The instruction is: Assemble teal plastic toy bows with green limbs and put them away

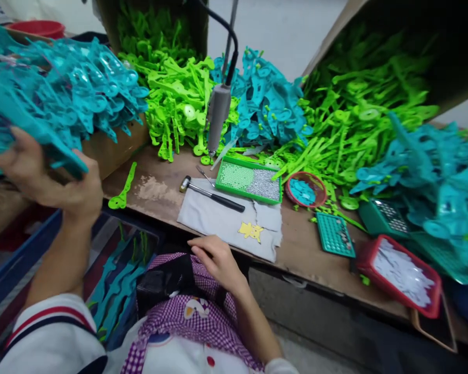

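My left hand [58, 182] is raised at the left, its fingers wrapped round a long flat teal plastic part [35, 119]. Behind that part, a heap of teal plastic parts [97, 83] rises from a cardboard box. My right hand [218, 259] rests over my lap, by the table's front edge, with nothing in it and its fingers stretched out. On the grey cloth [206, 213] just beyond it lies a hammer [218, 198] with a black handle. A green tray [249, 181] of small beads and metal pieces sits at the cloth's far edge.
A grey electric screwdriver [218, 117] hangs over the table. Bright green parts [179, 104] are piled behind it. A red basket [306, 189], a teal tray [335, 234] and a red bin [401, 275] stand at the right. A blue crate [19, 265] is below left.
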Tool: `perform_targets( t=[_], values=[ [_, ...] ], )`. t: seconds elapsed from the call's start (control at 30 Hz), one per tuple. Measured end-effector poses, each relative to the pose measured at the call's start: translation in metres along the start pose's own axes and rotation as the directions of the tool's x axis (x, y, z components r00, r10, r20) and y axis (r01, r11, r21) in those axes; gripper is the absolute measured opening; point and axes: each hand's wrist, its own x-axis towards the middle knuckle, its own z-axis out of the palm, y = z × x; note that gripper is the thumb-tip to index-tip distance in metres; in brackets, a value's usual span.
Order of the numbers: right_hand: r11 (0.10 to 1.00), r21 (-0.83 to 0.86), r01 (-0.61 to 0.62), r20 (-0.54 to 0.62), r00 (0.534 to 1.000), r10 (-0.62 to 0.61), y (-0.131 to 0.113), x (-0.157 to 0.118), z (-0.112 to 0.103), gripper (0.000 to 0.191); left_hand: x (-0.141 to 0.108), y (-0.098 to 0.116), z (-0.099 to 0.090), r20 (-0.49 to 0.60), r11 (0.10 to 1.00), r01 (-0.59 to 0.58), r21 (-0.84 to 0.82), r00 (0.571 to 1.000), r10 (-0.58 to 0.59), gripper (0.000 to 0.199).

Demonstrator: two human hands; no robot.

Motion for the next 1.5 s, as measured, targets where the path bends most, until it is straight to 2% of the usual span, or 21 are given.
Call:
perform_targets(
  t=[0.1,0.17,0.23,0.3,0.4,0.43,0.5,0.53,0.6,0.67,0.73,0.77,0.87,1.0,1.1,1.2,1.27,1.3,1.33,1.4,1.5],
  values=[
    [0.995,0.083,0.047,-0.192,0.981,-0.03,-0.025,0.021,-0.015,0.03,-0.035,0.022,0.015,-0.089,0.976,-0.209,0.066,0.973,0.214,0.064],
    [0.992,0.112,0.063,-0.297,0.955,-0.027,-0.038,0.038,-0.022,0.029,-0.052,0.032,0.027,-0.057,0.945,-0.326,0.017,0.944,0.326,0.053],
    [0.991,0.123,0.05,-0.402,0.916,0.004,-0.047,0.054,-0.028,0.031,-0.068,0.039,0.036,0.046,0.905,-0.42,-0.07,0.905,0.424,0.04],
    [0.989,0.139,0.043,-0.485,0.874,0.03,-0.048,0.066,-0.029,0.038,-0.085,0.046,0.043,0.15,0.811,-0.551,-0.198,0.8,0.581,0.027],
    [0.972,0.215,0.097,-0.518,0.855,0.029,-0.037,0.068,-0.026,0.046,-0.114,0.063,0.053,0.173,0.584,-0.702,-0.409,0.568,0.804,0.025],
    [0.962,0.252,0.104,-0.531,0.846,0.047,-0.03,0.065,-0.025,0.044,-0.124,0.07,0.056,0.131,0.499,-0.727,-0.473,0.501,0.855,0.028],
    [0.943,0.323,0.077,-0.581,0.803,0.134,-0.015,0.054,-0.024,0.033,-0.145,0.088,0.063,-0.024,0.323,-0.752,-0.575,0.41,0.912,0.037],
    [0.933,0.357,0.05,-0.606,0.772,0.191,-0.007,0.046,-0.026,0.029,-0.155,0.096,0.066,-0.073,0.274,-0.746,-0.607,0.395,0.916,0.042],
    [0.908,0.418,0.001,-0.631,0.72,0.289,0.01,0.032,-0.033,0.026,-0.174,0.111,0.071,-0.088,0.276,-0.714,-0.643,0.427,0.9,0.053],
    [0.881,0.472,-0.023,-0.625,0.696,0.353,0.027,0.02,-0.043,0.029,-0.188,0.122,0.076,-0.016,0.369,-0.653,-0.661,0.504,0.864,0.068],
    [0.857,0.515,-0.023,-0.617,0.684,0.389,0.042,0.014,-0.055,0.033,-0.196,0.132,0.082,0.13,0.461,-0.546,-0.7,0.537,0.833,0.085],
    [0.848,0.53,-0.019,-0.615,0.68,0.399,0.049,0.012,-0.062,0.035,-0.197,0.138,0.086,0.216,0.488,-0.474,-0.733,0.517,0.828,0.092],
    [0.851,0.524,-0.002,-0.645,0.652,0.399,0.064,0.012,-0.081,0.039,-0.197,0.16,0.104,0.413,0.523,-0.23,-0.821,0.394,0.821,0.105],
    [0.895,0.444,0.031,-0.721,0.606,0.337,0.074,0.013,-0.105,0.039,-0.195,0.192,0.13,0.494,0.525,-0.013,-0.851,0.319,0.808,0.097],
    [0.896,0.442,0.024,-0.685,0.655,0.32,0.089,0.02,-0.118,0.042,-0.195,0.208,0.148,0.539,0.521,0.141,-0.842,0.263,0.8,0.09],
    [0.894,0.447,-0.037,-0.573,0.755,0.318,0.112,0.031,-0.126,0.049,-0.198,0.214,0.164,0.616,0.544,0.329,-0.772,0.181,0.766,0.088],
    [0.929,0.35,-0.12,-0.52,0.8,0.299,0.125,0.032,-0.133,0.053,-0.202,0.216,0.173,0.678,0.577,0.405,-0.709,0.167,0.716,0.078],
    [0.951,0.255,-0.174,-0.527,0.8,0.287,0.131,0.027,-0.139,0.053,-0.205,0.215,0.176,0.708,0.597,0.422,-0.682,0.176,0.684,0.073],
    [0.961,0.138,-0.238,-0.561,0.781,0.274,0.134,0.018,-0.145,0.052,-0.208,0.215,0.178,0.734,0.618,0.427,-0.66,0.192,0.651,0.07],
    [0.906,-0.095,-0.413,-0.677,0.694,0.245,0.139,-0.012,-0.159,0.045,-0.213,0.212,0.181,0.775,0.659,0.421,-0.624,0.228,0.589,0.067],
    [0.633,-0.249,-0.733,-0.817,0.511,0.269,0.143,-0.073,-0.173,0.039,-0.218,0.21,0.181,0.809,0.691,0.423,-0.586,0.259,0.528,0.065]
  ],
)
